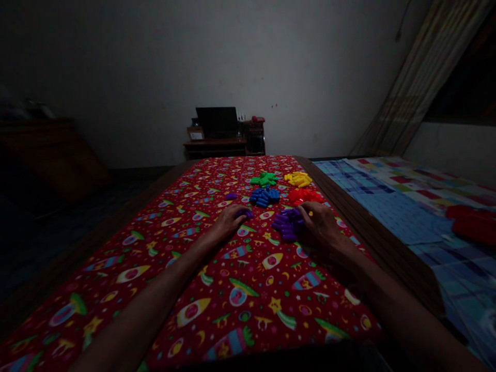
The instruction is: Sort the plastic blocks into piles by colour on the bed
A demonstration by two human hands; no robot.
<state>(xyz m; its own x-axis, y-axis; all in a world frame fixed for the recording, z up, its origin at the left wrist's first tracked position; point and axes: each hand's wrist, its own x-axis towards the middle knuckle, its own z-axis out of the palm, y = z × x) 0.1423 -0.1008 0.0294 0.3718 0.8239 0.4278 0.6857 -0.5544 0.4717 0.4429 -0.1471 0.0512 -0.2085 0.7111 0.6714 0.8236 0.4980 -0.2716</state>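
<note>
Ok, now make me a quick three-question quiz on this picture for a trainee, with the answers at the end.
1. True or false: at the fingers of the left hand there is a yellow, plastic-looking piece.

2. Multiple choice: which heap of short, plastic-looking pieces is nearest the right hand?
A. the green heap
B. the purple heap
C. the yellow heap

3. Count: how many heaps, each of a single colour, lie on the red patterned tablecloth?

Key
1: False; what shows there is a purple, plastic-looking piece.
2: B.
3: Five.
</note>
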